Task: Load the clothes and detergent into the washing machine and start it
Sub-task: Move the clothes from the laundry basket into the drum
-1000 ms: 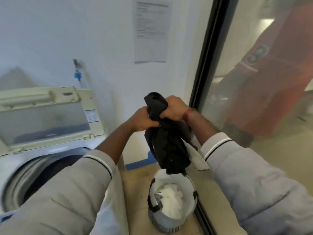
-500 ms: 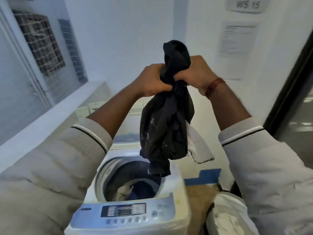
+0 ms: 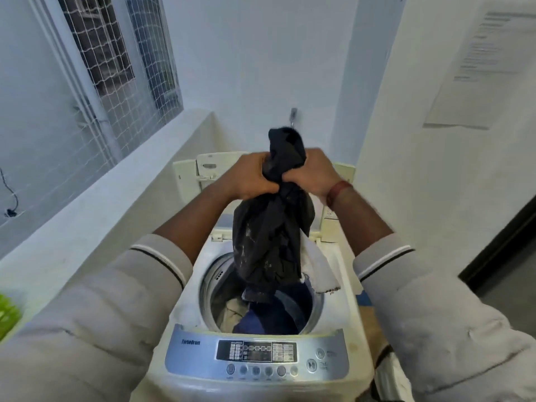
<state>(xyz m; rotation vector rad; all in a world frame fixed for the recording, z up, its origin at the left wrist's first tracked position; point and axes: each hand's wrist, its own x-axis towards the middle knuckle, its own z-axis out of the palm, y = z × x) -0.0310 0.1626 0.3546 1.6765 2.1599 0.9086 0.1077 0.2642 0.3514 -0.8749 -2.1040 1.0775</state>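
The dark garment (image 3: 269,242) hangs bunched right over the open drum (image 3: 319,300), its tail just above clothes (image 3: 261,317) already inside. The left hand (image 3: 252,177) and right hand (image 3: 311,172) each have a tight grip on its top. Best lower it centrally, so the pale flap (image 3: 317,268) clears the rim.

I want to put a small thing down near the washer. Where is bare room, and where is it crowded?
Bare: the white ledge under the window, between the green object and the raised lid; the narrow deck strip right of the drum. Crowded: the drum mouth, where the left hand and right hand hold the dark garment over clothes inside.
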